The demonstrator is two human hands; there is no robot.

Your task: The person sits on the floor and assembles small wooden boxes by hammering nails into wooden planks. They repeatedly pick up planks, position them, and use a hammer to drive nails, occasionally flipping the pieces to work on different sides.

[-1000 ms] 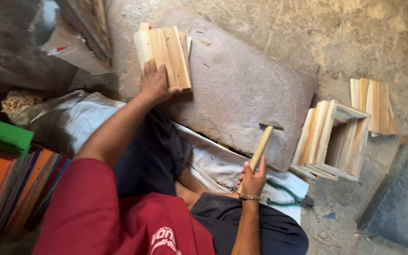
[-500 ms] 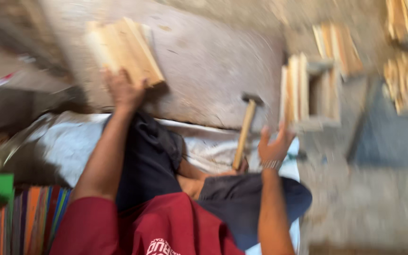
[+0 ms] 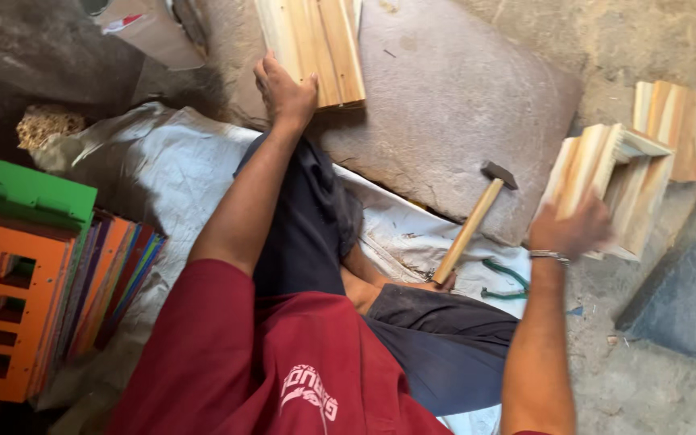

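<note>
On the floor, both hands rest on wood.
Left of the left hand [image 3: 285,93] stand orange and green panels [image 3: 18,266]; it presses flat, unclenched, on a plank panel [image 3: 316,40]. The right hand [image 3: 569,229] grasps a wooden box frame [image 3: 618,181], a hammer [image 3: 473,221] lying just beside.

A pale cardboard package [image 3: 148,32] lay at the top left edge, on the dark ground beyond the white sheet [image 3: 147,173]. It appeared box-shaped, tan-grey, partly cut off by the frame. A small label [image 3: 116,22] in red and white sat on its upper face. No signs or screens were observed.
</note>
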